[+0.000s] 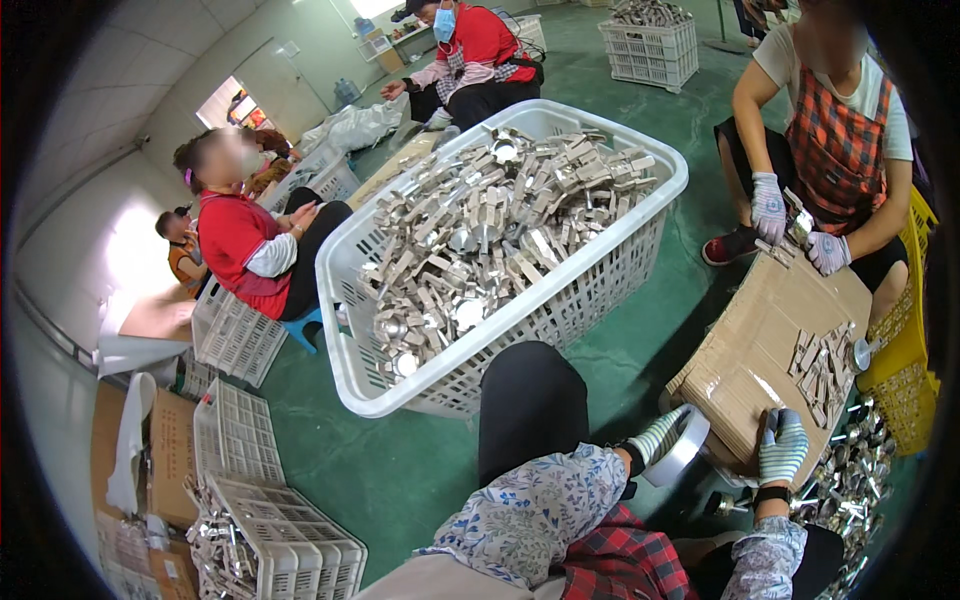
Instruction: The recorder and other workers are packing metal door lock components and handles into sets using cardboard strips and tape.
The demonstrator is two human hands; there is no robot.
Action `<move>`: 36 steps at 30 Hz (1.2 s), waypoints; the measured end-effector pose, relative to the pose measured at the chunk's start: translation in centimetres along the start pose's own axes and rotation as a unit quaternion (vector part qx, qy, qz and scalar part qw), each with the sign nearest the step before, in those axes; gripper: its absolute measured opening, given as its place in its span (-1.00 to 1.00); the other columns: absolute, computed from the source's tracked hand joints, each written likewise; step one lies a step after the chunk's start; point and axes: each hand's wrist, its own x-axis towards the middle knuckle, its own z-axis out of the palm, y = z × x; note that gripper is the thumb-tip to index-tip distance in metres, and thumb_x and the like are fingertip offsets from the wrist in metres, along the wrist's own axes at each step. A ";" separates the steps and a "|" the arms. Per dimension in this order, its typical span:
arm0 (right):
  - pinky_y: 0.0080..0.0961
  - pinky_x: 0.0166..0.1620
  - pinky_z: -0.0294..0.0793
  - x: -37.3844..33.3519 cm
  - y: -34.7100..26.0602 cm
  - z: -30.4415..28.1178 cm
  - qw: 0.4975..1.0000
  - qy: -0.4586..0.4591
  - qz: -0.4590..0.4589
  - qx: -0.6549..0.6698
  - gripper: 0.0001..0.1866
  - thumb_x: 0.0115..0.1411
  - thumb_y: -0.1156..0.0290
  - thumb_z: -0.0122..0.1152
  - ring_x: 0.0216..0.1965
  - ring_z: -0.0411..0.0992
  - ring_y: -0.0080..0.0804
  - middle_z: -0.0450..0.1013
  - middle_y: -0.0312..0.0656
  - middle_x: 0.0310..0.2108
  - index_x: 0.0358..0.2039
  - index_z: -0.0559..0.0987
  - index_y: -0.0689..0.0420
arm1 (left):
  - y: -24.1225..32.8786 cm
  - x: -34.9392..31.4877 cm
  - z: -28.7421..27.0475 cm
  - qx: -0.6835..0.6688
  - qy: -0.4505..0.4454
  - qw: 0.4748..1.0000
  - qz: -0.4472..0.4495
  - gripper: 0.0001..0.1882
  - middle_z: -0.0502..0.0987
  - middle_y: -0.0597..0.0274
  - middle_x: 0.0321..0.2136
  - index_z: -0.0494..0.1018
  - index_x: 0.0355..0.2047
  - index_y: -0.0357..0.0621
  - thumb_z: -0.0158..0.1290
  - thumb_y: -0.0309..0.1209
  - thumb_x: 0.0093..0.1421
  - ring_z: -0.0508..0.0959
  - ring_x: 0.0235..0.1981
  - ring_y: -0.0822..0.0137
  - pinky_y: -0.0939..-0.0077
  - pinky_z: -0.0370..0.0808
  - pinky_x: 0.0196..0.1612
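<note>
My left hand (655,441), in a green-and-white striped glove, is closed on a wide pale ring that looks like a roll of tape (691,452), beside the near left edge of a cardboard-covered work surface (745,335). My right hand (783,446), in a matching glove with grey fingertips, lies on the near edge of that cardboard with its fingers stretched out. No object shows in it. Shiny clear tape runs over the cardboard's left edge. Several flat metal pieces (822,375) lie on the cardboard, to the right of my right hand.
A big white basket (505,345) heaped with metal fittings (500,215) stands ahead. Loose metal parts (855,470) pile up at my right, below a yellow crate (905,400). Across the cardboard a person's gloved hands (828,252) hold metal parts. White crates (300,540) stand left.
</note>
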 end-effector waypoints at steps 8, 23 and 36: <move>-0.18 -0.36 0.34 -0.1 0.2 0.3 1.000 -0.004 -0.001 -0.006 -0.87 0.15 0.38 0.11 -0.45 0.37 0.08 0.40 0.05 -0.49 -0.43 0.46 0.17 | -0.1 -0.2 -0.3 0.136 -0.009 0.991 0.009 -0.62 0.53 0.27 -0.41 0.47 -0.26 -0.03 -0.28 -0.10 0.36 0.48 -0.39 0.35 0.50 0.45 -0.09; -0.15 -0.34 0.34 -0.6 1.4 -0.3 0.999 -0.016 0.027 -0.014 -0.91 0.09 0.41 0.13 -0.41 0.39 0.06 0.40 0.02 -0.46 -0.41 0.47 0.14 | -3.2 -1.3 2.3 -0.454 -0.019 0.887 -0.081 -0.64 0.49 0.15 -0.23 0.43 -0.17 -0.10 -0.39 -0.28 0.38 0.44 -0.16 0.24 0.36 0.29 0.17; -0.14 -0.36 0.33 0.0 0.3 1.2 1.000 -0.007 0.001 -0.010 -0.89 0.12 0.38 0.11 -0.44 0.38 0.06 0.39 0.02 -0.49 -0.42 0.47 0.14 | -1.2 -2.4 1.4 -0.363 -0.077 0.926 -0.069 -0.65 0.47 0.08 -0.15 0.43 -0.13 -0.16 -0.36 -0.33 0.36 0.41 -0.06 0.16 0.24 0.21 0.25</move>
